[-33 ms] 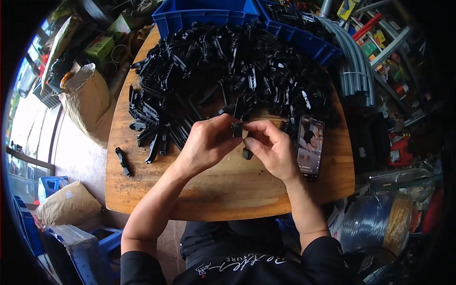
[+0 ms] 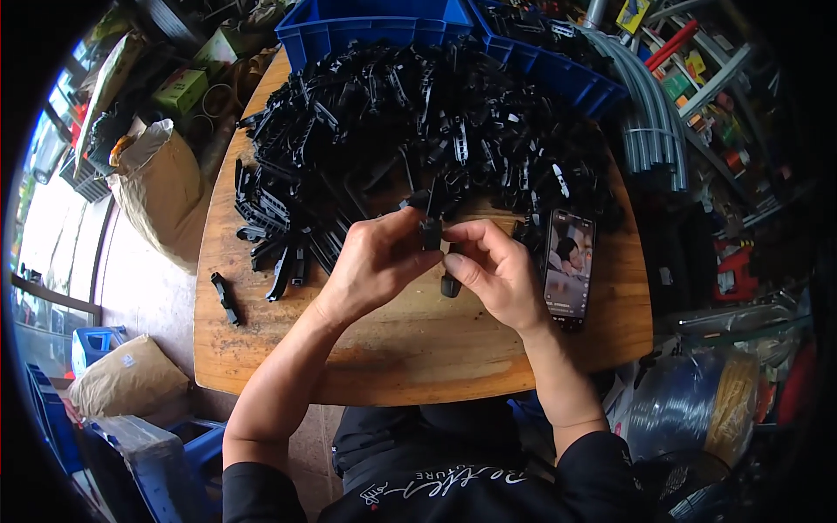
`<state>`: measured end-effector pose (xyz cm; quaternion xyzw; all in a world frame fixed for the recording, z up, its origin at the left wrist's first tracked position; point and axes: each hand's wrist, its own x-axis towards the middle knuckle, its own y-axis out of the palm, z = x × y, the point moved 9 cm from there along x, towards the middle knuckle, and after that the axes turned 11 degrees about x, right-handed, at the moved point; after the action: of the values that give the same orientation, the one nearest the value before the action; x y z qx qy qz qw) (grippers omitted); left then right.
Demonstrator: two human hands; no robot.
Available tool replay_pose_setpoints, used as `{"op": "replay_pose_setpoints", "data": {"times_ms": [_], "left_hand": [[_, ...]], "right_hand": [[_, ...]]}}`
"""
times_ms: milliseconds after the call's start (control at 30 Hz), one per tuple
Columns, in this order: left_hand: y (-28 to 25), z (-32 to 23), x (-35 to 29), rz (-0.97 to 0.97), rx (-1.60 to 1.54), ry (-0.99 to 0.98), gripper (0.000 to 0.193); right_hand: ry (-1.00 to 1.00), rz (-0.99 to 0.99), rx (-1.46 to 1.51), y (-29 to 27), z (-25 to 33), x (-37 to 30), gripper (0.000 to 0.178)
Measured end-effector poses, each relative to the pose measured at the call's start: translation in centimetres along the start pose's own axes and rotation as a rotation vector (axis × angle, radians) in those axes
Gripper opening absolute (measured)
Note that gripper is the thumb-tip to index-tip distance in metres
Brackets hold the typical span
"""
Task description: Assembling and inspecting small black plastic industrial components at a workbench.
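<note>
Over the middle of the wooden table (image 2: 384, 349), both hands meet at a small black plastic part (image 2: 430, 234). My left hand (image 2: 377, 261) pinches it between thumb and fingers. Close against it, my right hand (image 2: 495, 272) has its thumb and forefinger closed on the same part; a dark rounded end (image 2: 450, 286) sticks out below the right thumb. Fingers hide much of the part's shape. Just beyond the hands lies a large heap of black plastic parts (image 2: 384, 113). One separate black part (image 2: 225, 298) rests near the table's left edge.
Blue plastic crates (image 2: 375, 33) stand at the table's far side. A phone (image 2: 570, 270) with its screen lit lies right of my right hand. Brown paper sacks (image 2: 157, 192) are on the floor at left. Grey tubing (image 2: 649, 113) and a wrapped coil (image 2: 684, 401) are at right.
The dark rounded end below my right thumb has shifted slightly and shows a bit more. Both hands keep nearly the same place and grip.
</note>
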<state>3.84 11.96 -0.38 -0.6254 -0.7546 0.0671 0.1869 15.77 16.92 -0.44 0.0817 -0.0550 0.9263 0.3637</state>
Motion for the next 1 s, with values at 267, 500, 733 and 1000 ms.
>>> {"op": "replay_pose_setpoints", "data": {"times_ms": [267, 500, 733, 1000], "left_hand": [[1.5, 2.1, -0.2, 0.046, -0.424, -0.197, 0.025], [2.3, 1.7, -0.5, 0.185, -0.029, -0.219, 0.013], [1.5, -0.9, -0.6, 0.018, 0.382, 0.116, 0.025], [2.0, -0.7, -0.5, 0.064, 0.391, 0.089, 0.031]], "right_hand": [[-0.027, -0.019, 0.358, -0.7, 0.8, -0.2, 0.021], [-0.138, -0.056, 0.242, -1.8, 1.9, -0.6, 0.017], [-0.376, -0.023, -0.189, -0.8, 3.2, -0.8, 0.014], [-0.346, -0.089, -0.136, -1.2, 3.1, -0.8, 0.02]]}}
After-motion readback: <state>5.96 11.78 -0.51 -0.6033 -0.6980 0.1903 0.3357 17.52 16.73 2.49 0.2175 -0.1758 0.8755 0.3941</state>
